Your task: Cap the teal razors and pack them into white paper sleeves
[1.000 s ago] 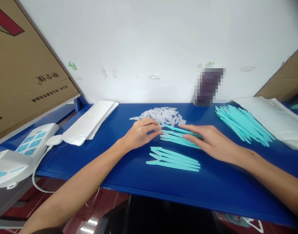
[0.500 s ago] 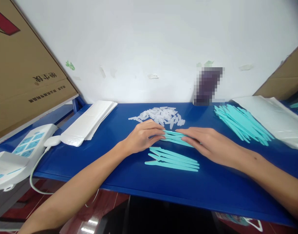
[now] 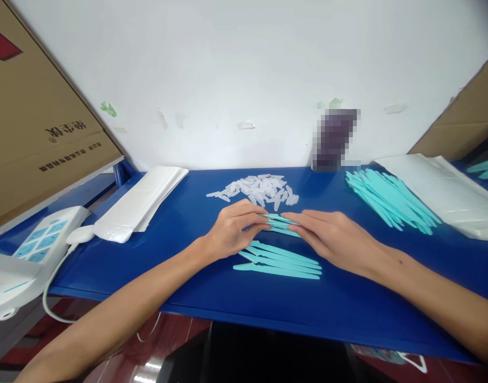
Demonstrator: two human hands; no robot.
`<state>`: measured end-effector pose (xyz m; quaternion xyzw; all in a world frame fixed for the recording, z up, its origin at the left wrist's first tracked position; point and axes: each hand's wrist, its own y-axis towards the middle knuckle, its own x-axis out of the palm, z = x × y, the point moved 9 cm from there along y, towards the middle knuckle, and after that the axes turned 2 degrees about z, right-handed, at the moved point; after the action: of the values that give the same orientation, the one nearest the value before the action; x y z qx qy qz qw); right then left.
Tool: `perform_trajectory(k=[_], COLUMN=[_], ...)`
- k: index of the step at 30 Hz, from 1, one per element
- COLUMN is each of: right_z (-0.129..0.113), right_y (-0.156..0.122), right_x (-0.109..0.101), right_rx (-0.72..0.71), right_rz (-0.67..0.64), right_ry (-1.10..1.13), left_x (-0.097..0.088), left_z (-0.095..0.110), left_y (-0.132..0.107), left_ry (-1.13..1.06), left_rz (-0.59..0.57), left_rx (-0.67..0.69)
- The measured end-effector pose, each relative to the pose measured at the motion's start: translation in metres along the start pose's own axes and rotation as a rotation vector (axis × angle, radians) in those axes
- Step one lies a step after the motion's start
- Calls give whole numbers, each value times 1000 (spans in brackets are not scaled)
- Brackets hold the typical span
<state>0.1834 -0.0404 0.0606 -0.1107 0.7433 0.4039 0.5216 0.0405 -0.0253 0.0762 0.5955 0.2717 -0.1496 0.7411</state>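
Observation:
My left hand (image 3: 233, 230) is closed in a pinch on the left ends of a few turquoise eyebrow razors (image 3: 279, 222). On their right ends, the fingers and thumb of my right hand (image 3: 335, 234) are closed too. The fingers hide both ends of the held razors. Just nearer to me, several more turquoise eyebrow razors (image 3: 286, 263) lie side by side on the blue table (image 3: 244, 298). Beyond my hands is a loose heap of small translucent white blade covers (image 3: 262, 187).
A larger pile of turquoise razors (image 3: 389, 199) lies at right, beside a clear plastic bag (image 3: 451, 191). White flat packets (image 3: 142, 199) lie at left, near a power strip (image 3: 44, 234) with a cable. A cardboard box (image 3: 40, 96) stands far left; a white wall (image 3: 228, 64) closes the back.
My right hand has come slightly closer to my left along the held razors. The whole view has shifted a little; both hands keep their grip.

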Motion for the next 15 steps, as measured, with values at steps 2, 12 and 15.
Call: perform_trajectory(k=[2,12,15], right_z=[5,13,1], right_y=[1,-4,-4], right_x=[3,18,22], right_rx=[39,74,-9], right_rz=[-47,-238,-227], right_ry=[31,-194,-260], left_x=[1,-30,-47], left_z=[-2,-65,-99], left_y=[1,-6,-18], left_ry=[15,248,367], left_rz=[-19,-26,-36], left_rx=[7,-273,-451])
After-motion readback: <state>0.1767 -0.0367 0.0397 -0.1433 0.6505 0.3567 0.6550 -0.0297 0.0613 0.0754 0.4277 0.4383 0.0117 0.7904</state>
